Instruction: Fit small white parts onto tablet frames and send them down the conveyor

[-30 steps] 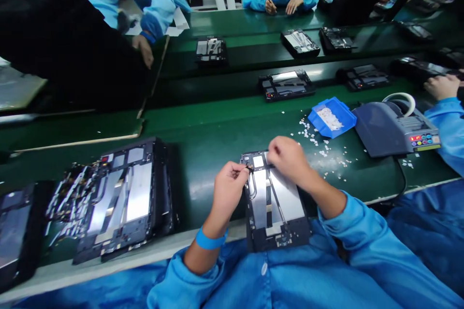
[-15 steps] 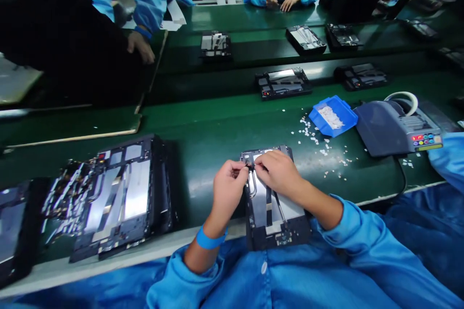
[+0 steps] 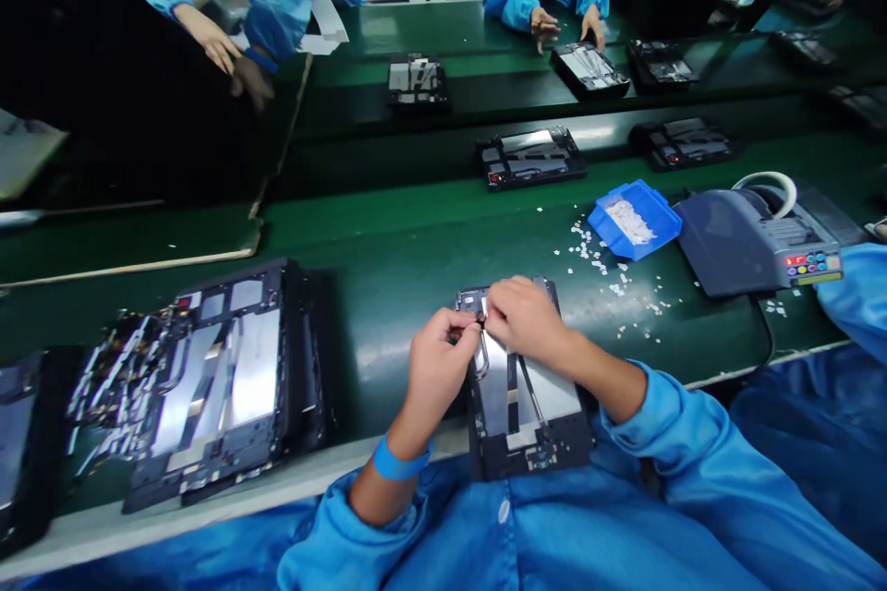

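An opened tablet frame (image 3: 523,406) with silver shielding lies at the front edge of the green bench, partly over my lap. My left hand (image 3: 438,367) is closed in a pinch at the frame's upper left corner, on a small dark part too small to name. My right hand (image 3: 527,319) is curled over the top of the frame, its fingertips pressed together right beside the left hand's pinch. What sits under the right fingers is hidden.
A stack of similar frames (image 3: 214,388) lies to the left. A blue tray (image 3: 634,220) of small white pieces sits to the right, with loose white bits (image 3: 596,263) scattered near it, and a grey tape dispenser (image 3: 755,240) beyond. More frames ride the belts behind; other workers stand around.
My right hand came down from above the frame's top edge and closed in beside the left hand's pinch. The left hand stayed put. The far worker's hands moved onto a frame.
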The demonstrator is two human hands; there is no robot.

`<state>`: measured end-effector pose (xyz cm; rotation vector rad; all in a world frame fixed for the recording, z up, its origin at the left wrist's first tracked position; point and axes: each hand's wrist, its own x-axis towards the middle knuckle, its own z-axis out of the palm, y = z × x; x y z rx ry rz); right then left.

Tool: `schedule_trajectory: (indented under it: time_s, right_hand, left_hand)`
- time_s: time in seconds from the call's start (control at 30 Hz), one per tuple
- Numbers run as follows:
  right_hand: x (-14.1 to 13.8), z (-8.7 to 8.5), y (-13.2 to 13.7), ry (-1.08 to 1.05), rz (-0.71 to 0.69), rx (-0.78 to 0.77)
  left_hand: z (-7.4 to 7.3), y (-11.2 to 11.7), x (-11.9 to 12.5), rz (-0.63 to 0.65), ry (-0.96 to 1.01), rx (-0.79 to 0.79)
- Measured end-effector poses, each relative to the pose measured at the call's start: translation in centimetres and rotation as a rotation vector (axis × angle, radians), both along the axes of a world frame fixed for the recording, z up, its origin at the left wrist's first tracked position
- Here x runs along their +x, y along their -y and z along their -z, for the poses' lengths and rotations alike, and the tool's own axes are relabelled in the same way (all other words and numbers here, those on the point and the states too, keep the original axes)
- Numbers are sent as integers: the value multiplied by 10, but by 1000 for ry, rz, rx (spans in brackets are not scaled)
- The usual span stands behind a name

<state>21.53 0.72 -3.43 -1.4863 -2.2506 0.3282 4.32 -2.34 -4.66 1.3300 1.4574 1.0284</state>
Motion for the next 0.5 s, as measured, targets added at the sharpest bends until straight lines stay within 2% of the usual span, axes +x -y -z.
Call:
schedule_trajectory:
  time_s: [0.07, 0.17, 0.2, 0.23, 0.27, 0.3, 0.4, 0.43, 0.5]
  right_hand:
    - [38, -13, -8, -76, 144, 26]
    - [110, -37, -16, -154, 552, 106]
    - [128, -44, -17, -123, 692, 115]
    - [138, -49, -16, -99, 760, 98]
    - [139, -51, -13, -91, 754, 64]
    - [131, -52, -8, -107, 667, 12]
    - [72, -42, 4, -235, 204, -179]
    - [50, -38, 5, -251, 125, -241]
    - [14, -31, 2, -233, 82, -349]
  left_hand:
    - [3, -2, -2, -23, 57, -40]
    - [7, -5, -5, -50, 125, -75]
    - [7, -5, -5, -53, 135, -79]
    - [8, -5, -5, -55, 139, -79]
    - [7, -5, -5, -58, 138, -77]
    - [6, -4, -5, -56, 132, -73]
    - [-2, 0, -7, 3, 69, -52]
    - [-6, 2, -10, 24, 33, -36]
    - [-10, 4, -18, 23, -62, 24]
